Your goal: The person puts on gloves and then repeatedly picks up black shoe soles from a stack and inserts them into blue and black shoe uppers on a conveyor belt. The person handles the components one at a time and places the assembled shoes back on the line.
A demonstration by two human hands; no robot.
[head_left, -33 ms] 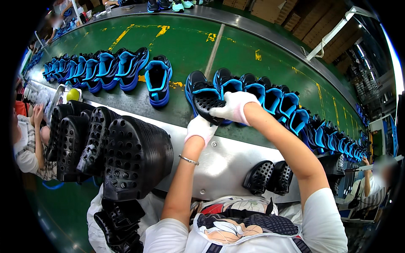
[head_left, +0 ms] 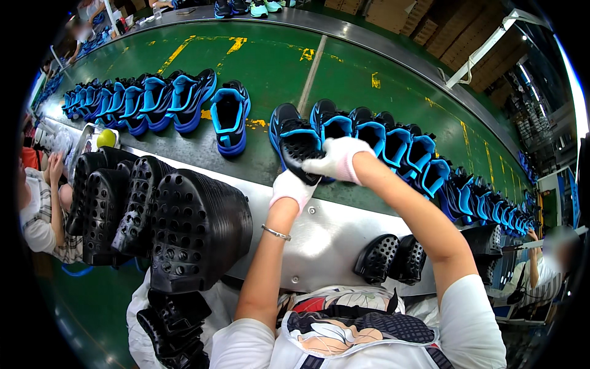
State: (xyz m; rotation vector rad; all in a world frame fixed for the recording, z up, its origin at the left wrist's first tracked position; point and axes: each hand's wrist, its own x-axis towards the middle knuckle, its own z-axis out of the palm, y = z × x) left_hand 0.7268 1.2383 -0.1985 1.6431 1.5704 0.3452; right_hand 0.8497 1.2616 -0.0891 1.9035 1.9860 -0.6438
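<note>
A black perforated plastic shoe insert (head_left: 302,154) sits partly inside a black and blue sneaker (head_left: 286,121). My right hand (head_left: 337,161), in a white glove, grips the insert's heel end, with fingers on top and along its side. At the back of the same sneaker is my left hand (head_left: 294,189), also gloved. It is closed around the heel, and some of its fingers are hidden under the shoe and insert. Just right of my hands a similar sneaker (head_left: 337,126) stands with its light blue lining showing.
Nested black perforated inserts (head_left: 200,227) stand to my left. Two smaller inserts (head_left: 378,257) lie right on the metal ledge (head_left: 332,237). Rows of sneakers (head_left: 184,98) line the green belt (head_left: 270,67). A lone sneaker (head_left: 230,120) stands left. Co-workers sit on both sides.
The insert has gone slightly deeper into the sneaker and a little left. My right hand has shifted left with it; my left hand is nearly where it was.
</note>
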